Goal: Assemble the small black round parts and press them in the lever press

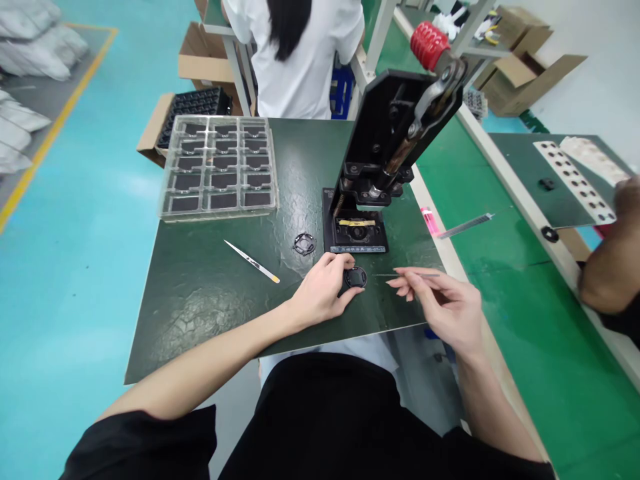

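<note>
My left hand (325,288) rests on the green tabletop, fingers and thumb closed around a round black plastic part (356,277). To its right, my right hand (445,300) pinches a thin metal tool (430,275); its slim tip points left toward the round part and stays apart from it. Whether the tool is a pick or tweezers I cannot tell. Just beyond my left hand lies a black ring-shaped part (305,244). A hand press (377,167) with a red handle grip stands behind both hands, a yellow strip (357,223) across its base fixture.
White tweezers (251,261) lie at left. Clear compartment trays (220,215) with dark flat pieces are stacked at the back left. A file-like strip (466,226) and a pink item (429,221) sit by the green conveyor (510,280). A co-worker's arm (613,267) is at right; another person sits ahead.
</note>
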The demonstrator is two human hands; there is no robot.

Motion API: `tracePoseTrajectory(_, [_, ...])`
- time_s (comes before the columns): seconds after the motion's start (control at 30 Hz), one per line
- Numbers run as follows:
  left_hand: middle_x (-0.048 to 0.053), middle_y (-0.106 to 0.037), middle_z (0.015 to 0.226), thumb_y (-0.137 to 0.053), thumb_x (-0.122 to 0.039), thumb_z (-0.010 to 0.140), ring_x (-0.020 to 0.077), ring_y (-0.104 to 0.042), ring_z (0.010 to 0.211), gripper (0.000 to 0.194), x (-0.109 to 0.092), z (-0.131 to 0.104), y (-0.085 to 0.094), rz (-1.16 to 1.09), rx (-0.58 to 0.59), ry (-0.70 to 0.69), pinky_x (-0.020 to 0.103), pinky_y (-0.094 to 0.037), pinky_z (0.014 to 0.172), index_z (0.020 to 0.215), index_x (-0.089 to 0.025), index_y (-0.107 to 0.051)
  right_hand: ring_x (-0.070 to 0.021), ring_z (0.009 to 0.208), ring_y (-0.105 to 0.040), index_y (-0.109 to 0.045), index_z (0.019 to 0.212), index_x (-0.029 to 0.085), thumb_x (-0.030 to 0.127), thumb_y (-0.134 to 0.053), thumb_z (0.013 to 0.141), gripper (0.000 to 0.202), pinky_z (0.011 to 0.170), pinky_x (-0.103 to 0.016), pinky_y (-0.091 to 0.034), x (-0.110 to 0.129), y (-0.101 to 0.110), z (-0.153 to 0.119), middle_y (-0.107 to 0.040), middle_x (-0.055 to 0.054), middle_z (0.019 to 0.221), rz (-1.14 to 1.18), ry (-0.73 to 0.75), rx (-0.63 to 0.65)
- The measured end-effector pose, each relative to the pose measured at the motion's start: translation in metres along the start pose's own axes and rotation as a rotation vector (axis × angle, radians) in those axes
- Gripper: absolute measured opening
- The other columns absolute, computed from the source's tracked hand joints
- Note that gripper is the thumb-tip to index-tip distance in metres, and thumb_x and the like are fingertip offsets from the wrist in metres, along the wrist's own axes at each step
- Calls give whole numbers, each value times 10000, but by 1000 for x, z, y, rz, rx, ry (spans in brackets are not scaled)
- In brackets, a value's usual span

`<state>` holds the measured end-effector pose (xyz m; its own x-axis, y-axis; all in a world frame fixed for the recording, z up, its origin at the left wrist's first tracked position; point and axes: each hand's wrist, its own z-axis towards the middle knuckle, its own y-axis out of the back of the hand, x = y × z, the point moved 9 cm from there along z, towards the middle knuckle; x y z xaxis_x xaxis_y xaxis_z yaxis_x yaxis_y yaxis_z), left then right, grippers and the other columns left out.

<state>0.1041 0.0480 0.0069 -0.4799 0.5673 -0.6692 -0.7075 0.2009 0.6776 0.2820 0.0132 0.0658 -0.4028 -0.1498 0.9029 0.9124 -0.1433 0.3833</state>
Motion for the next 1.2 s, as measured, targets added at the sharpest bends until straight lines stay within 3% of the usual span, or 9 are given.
tracePoseTrajectory(0.1, [95,-681,1130,-765,-336,886,272,-639,1140,469,0,0,1,-3,-1,2,445,-604,947,1187,-211,-428,-123,587,-678,-777,954,188,280,-632,999,177,529,-245,-564,6,-6,5,-762,-33,737,-17,95,-94])
tracePoseTrajectory(0.27, [89,-675,1127,-760,-330,893,264,-649,1115,446,-1,0,0,5,0,-8,435,-611,933,1161,-220,-420,-109,594,-671,-740,959,187,245,-602,1013,159,561,-229,-555,2,-22,13,-721,-3,703,-38,168,-89])
tracePoseTrajectory(0.47, [89,-692,1116,-757,-349,896,268,-643,1095,447,-2,0,0,13,-8,-18,439,-611,923,1155,-214,-418,-112,587,-671,-719,966,185,271,-581,1028,174,569,-234,-558,8,-10,24,-717,-4,707,-54,226,-232])
tracePoseTrajectory(0.73, [92,-705,1142,-767,-351,886,278,-647,1110,466,0,0,0,6,3,0,457,-599,943,1174,-218,-427,-118,622,-678,-703,925,199,235,-587,1014,151,615,-238,-573,5,-28,25,-702,5,719,-121,240,-66])
tracePoseTrajectory(1.2, [87,-701,1120,-770,-345,883,274,-633,1090,451,-1,1,0,-5,5,1,452,-598,936,1151,-217,-429,-138,645,-691,-678,881,213,249,-591,1007,158,624,-259,-577,6,-33,24,-727,-13,756,-207,288,-65])
